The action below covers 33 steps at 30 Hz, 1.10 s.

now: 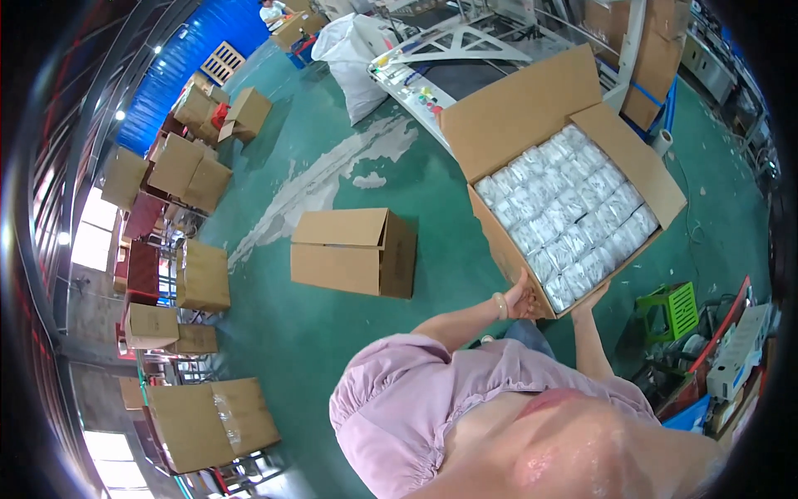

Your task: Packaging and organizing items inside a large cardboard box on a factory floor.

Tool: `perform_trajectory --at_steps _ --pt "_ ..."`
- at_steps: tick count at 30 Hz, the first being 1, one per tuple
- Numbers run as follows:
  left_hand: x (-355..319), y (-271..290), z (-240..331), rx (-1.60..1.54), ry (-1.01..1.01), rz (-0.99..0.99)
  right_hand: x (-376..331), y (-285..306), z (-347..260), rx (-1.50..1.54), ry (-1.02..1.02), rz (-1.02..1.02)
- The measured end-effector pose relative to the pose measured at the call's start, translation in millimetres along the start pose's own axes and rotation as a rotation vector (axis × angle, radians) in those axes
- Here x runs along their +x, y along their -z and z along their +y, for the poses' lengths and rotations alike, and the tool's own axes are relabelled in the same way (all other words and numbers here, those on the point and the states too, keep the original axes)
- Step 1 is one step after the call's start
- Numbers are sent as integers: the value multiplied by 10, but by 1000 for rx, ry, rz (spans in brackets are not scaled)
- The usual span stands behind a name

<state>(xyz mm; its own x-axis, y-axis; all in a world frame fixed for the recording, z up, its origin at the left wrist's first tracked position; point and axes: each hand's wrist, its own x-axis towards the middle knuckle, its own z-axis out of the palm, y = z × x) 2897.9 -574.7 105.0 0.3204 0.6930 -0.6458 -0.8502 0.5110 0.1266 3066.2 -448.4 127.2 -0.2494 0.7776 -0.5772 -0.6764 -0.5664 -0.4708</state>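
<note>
Ahead of me to the right is a large open cardboard box, its flaps folded out. It is packed with rows of small items in clear, shiny plastic wrap; what is inside the wrap I cannot make out. At the box's near left corner my left hand grips the cardboard, a pale bangle on its wrist. My right hand holds the near edge a little further right, with its fingers partly hidden by the box. What supports the underside of the box cannot be seen.
A smaller cardboard box stands on the green floor to the left. Stacked cartons line the left side. Beyond my box are a machine frame and a white sack. A green plastic stool stands at right. Another person is far back.
</note>
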Motion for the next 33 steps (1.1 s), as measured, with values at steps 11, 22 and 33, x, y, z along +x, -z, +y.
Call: perform_trajectory --at_steps 11,22,33 --pt "-183 106 373 643 128 22 51 368 -78 -198 343 239" --pt "-1209 166 2886 1207 -1142 639 -137 535 -299 -938 310 932" --pt "-978 36 3468 4 -627 239 1334 -1800 -1136 -2098 1308 458"
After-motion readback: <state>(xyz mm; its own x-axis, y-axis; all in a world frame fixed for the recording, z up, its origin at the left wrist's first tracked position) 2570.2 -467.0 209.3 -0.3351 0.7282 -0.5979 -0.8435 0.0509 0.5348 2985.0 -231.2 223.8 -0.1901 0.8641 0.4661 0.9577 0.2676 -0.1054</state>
